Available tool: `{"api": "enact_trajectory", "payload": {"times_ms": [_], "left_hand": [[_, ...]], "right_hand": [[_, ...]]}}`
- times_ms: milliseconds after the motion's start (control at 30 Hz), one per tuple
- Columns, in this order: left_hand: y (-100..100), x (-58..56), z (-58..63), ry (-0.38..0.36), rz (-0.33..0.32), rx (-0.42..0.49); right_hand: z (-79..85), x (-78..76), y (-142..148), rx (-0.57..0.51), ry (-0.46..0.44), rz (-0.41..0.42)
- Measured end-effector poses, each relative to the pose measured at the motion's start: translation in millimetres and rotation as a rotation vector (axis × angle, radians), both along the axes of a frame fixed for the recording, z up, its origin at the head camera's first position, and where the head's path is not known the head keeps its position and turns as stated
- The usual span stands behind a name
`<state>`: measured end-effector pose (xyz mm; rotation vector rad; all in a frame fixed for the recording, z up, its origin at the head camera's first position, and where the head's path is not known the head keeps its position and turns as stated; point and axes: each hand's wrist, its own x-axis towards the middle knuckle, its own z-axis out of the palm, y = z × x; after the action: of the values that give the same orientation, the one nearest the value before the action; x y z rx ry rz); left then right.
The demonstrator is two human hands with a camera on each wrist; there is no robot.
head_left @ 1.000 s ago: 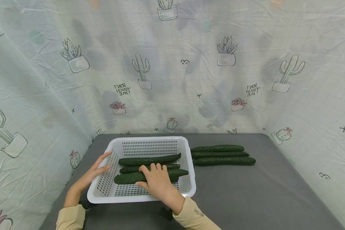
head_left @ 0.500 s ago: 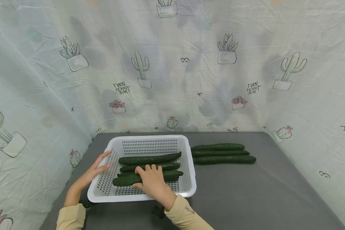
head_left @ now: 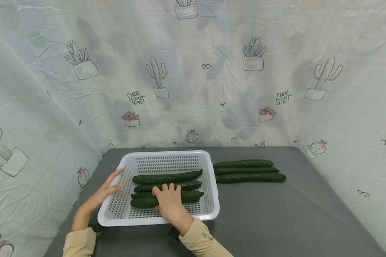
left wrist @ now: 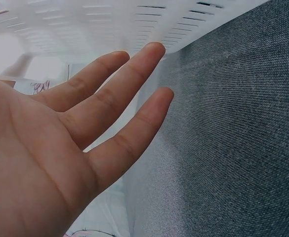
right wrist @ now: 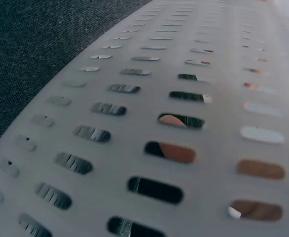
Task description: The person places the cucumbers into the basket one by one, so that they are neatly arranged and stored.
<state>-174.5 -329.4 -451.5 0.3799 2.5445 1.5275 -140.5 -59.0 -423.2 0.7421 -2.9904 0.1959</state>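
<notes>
A white perforated plastic basket (head_left: pixel 159 222) stands on the table's left half, with several dark green cucumbers lying crosswise in it. My right hand (head_left: pixel 172 205) reaches over the basket's front rim and grips the nearest cucumber (head_left: pixel 141 203) around its middle, fingers over the far side. Its thumb is mostly hidden. Behind it lie another cucumber (head_left: pixel 193 185) and a farther one (head_left: pixel 167 177). My left hand (head_left: pixel 104 191) rests at the basket's left rim. In the left wrist view, three fingers (left wrist: pixel 114 98) stretch out straight beside the basket's outer wall (left wrist: pixel 149 19).
Three cucumbers (head_left: pixel 251 177) lie side by side on the grey table (head_left: pixel 260 217), right of the basket. A patterned curtain (head_left: pixel 206 85) surrounds the table at the back and sides. The right wrist view mostly shows the basket's slotted wall (right wrist: pixel 134 108).
My right hand has moved the nearest cucumber toward the basket's front and down, beside the one it partly covered. Lately it shifted slightly right. The left hand has stayed in place.
</notes>
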Motion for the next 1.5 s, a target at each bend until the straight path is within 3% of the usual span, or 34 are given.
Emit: {"api": "enact_trajectory", "payload": {"times_ms": [333, 533, 767, 1033, 1300, 1500], "left_hand": [[-2, 0.8, 1.0, -0.021, 0.008, 0.004], [-2, 2.1, -0.8, -0.032, 0.005, 0.020], [-3, 2.2, -1.0, -0.024, 0.007, 0.026], [-4, 3.3, 0.1, -0.022, 0.006, 0.026], [-2, 2.3, 0.4, -0.015, 0.006, 0.030], [-1, 1.3, 1.0, -0.012, 0.006, 0.023]], "right_hand": [[-0.2, -2.7, -6, 0.084, -0.113, -0.034], [-1.8, -1.6, -5, 0.078, -0.103, -0.038], [-3.9, -2.0, -4, 0.065, -0.014, -0.042], [-3.9, -0.6, 2, -0.022, 0.185, -0.015], [-3.4, 0.7, 12, -0.065, 0.311, 0.003], [-2.9, -0.1, 24, -0.080, 0.327, -0.006]]}}
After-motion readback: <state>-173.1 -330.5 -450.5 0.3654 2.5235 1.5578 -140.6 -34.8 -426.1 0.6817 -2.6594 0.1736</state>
